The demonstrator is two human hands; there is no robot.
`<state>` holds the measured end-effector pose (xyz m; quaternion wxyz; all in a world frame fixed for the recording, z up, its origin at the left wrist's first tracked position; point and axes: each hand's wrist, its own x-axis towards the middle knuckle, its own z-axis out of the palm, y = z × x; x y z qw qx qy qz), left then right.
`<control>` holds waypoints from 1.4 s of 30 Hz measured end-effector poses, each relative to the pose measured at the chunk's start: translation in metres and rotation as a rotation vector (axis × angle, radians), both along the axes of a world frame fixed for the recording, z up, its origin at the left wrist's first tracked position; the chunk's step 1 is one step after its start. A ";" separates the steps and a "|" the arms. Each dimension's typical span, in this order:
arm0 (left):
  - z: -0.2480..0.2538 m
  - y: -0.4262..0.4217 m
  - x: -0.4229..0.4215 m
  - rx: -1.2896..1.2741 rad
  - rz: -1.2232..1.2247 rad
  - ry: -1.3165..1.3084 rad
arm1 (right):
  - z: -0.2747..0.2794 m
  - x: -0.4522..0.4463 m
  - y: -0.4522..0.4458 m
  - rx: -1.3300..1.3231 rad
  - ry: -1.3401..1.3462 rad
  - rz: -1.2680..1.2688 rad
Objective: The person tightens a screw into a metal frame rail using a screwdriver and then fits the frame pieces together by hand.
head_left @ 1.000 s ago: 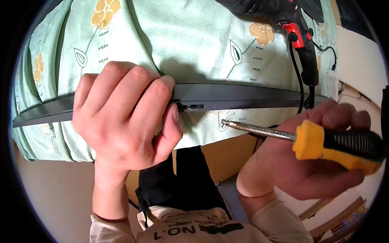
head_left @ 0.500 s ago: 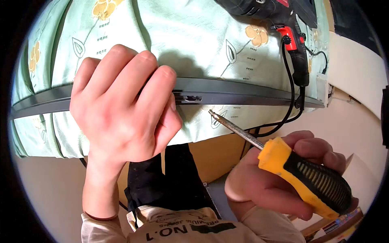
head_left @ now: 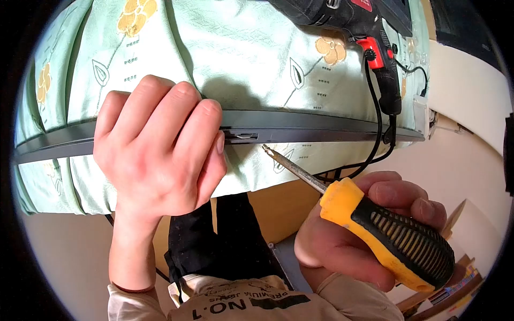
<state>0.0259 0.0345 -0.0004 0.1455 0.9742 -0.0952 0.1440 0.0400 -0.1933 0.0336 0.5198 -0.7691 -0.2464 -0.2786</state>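
Observation:
My left hand (head_left: 155, 152) is closed around a long dark grey metal rail (head_left: 321, 125) that runs across the view. Just right of its fingers, a short slot with a light metal piece (head_left: 246, 136) shows in the rail's near face. My right hand (head_left: 342, 246) grips a screwdriver (head_left: 401, 230) with a yellow and black handle. The screwdriver's shaft points up and left. Its tip (head_left: 265, 148) appears just below the rail, near the slot; whether it touches the rail I cannot tell.
A pale green flowered cloth (head_left: 241, 59) covers the surface under the rail. At the upper right lies a black and red power drill (head_left: 369, 51), its cable (head_left: 379, 101) crossing the rail's right part. Books (head_left: 450, 294) are at the lower right.
The screwdriver and my right hand have shifted left and slightly up, with the tip still close to the slot. The rail's middle and my left hand sit slightly lower in view.

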 end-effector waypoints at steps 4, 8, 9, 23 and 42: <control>0.000 -0.001 0.001 -0.012 0.007 -0.026 | -0.001 0.001 0.001 -0.016 -0.001 -0.006; 0.000 0.000 0.002 -0.052 0.006 -0.033 | 0.001 -0.001 0.001 -0.035 -0.004 -0.009; -0.001 0.000 0.003 -0.055 0.010 -0.034 | 0.002 -0.001 0.002 -0.041 -0.008 -0.007; -0.005 -0.001 0.005 -0.094 0.020 -0.097 | 0.005 -0.003 0.002 -0.102 -0.001 -0.008; -0.011 0.001 0.004 -0.124 0.040 -0.140 | 0.006 -0.002 0.011 -0.168 -0.006 0.001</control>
